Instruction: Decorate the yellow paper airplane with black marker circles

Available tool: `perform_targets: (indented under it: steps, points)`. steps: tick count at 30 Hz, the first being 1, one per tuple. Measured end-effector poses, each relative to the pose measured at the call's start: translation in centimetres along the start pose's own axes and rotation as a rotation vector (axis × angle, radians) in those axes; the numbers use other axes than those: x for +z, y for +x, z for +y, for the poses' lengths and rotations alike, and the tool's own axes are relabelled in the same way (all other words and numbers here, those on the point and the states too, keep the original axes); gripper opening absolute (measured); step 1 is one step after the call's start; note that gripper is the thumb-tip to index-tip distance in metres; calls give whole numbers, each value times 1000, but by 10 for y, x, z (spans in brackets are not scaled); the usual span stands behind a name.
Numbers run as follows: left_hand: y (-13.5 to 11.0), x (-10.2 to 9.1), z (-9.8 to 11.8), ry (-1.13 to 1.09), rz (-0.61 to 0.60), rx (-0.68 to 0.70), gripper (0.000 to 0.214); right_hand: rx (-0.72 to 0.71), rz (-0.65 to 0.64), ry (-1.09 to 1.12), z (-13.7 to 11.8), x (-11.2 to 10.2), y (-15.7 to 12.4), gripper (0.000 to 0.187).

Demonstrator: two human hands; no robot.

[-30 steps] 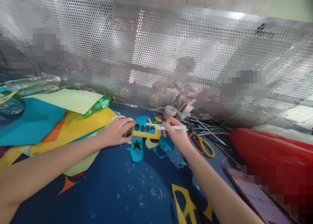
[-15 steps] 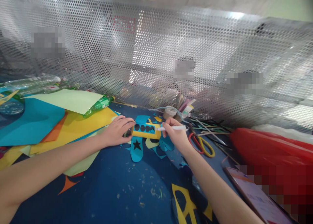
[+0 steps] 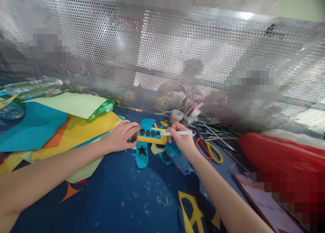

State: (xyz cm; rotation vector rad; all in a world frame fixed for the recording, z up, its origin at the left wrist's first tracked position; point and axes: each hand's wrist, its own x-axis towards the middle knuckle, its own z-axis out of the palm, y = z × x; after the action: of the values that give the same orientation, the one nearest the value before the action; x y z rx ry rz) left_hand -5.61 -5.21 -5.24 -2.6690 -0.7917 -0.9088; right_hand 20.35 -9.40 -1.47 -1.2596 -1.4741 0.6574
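A paper model plane [image 3: 151, 141] lies on the blue table, its body a yellow tube with a blue strip bearing a row of dark round windows. One blue wing [image 3: 142, 162] carries a black star, and another blue wing [image 3: 148, 123] is on the far side. My left hand [image 3: 124, 135] grips the tube's left end, fingers above and thumb below. In my right hand [image 3: 179, 136] is a white marker [image 3: 186, 132], its tip at the rightmost window, which looks partly coloured in. Its exact contact point is too small to make out.
Scissors [image 3: 214, 153] with red and yellow handles lie right of my right hand. Coloured paper sheets [image 3: 86, 131] and a green bottle [image 3: 103, 111] are at left. A red bag [image 3: 274, 155], phone [image 3: 264, 199] and yellow scrap [image 3: 190, 209] sit right. A perforated metal screen [image 3: 162, 50] stands behind.
The marker's tip has shifted very slightly over the rightmost window. My left hand and the paper plane stay in place.
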Motion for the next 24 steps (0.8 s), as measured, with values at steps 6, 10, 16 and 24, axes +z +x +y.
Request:
perform_targets:
  steps: [6,10,16,24]
  points:
    - [1,-1,1,-13,-21,-13,42,-4,-14,14,-2,1,-1,25]
    - [1,0,0,-14,-8,-8,42,-27,6,8,-2,1,-1,26]
    - [0,1,0,4,14,10,40,-13,-15,15,-3,2,-2,25]
    - [1,0,0,-3,-15,-14,41,4,-6,21,0,3,-2,25]
